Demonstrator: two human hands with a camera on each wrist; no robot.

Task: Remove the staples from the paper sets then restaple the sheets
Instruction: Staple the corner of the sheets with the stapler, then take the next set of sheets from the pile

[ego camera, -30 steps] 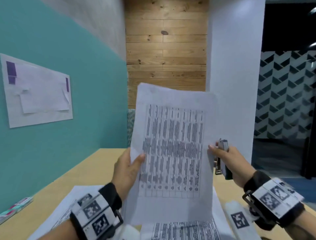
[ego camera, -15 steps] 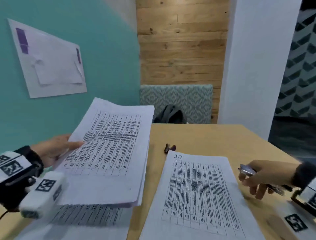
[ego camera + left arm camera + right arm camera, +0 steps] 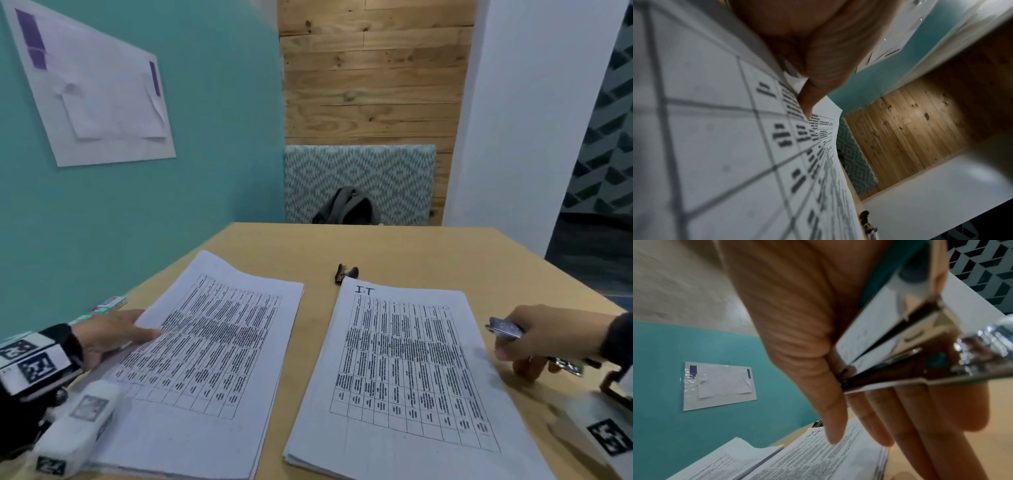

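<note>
Gripping stapler [image 3: 503,329] — right hand [image 3: 555,339], papers [image 3: 212,342] — left hand [image 3: 109,337]

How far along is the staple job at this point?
Done: unclear, no staples visible. In hand: the left hand holds the left paper set by its edge; the right hand grips the stapler. Left: the I.T set lies untouched, a small black tool, likely the staple remover, beyond it.

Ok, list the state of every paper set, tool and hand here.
Left paper set, flat on table, edge pinched.
Right paper set, flat on table.
Stapler, gripped, off the paper.
Small dark tool, lying loose.
Left hand, pinching paper.
Right hand, gripping stapler.
</note>
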